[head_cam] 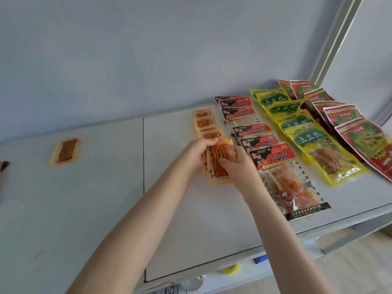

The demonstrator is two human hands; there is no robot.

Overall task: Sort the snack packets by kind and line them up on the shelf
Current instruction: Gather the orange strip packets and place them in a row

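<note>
Orange plastic packets of red sticks (219,166) sit in both hands: left hand (201,150) and right hand (236,164) each curl round a side. They are at the near end of the orange packet row (206,124) on the pale grey shelf (101,204). A lone orange packet (64,152) lies well apart, leftward.

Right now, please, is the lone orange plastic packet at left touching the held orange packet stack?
Apart: head view shows bare shelf between lone orange packet and held stack.

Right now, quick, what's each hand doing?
Left hand: closed, holding the orange packets.
Right hand: closed, holding the same orange packets.
</note>
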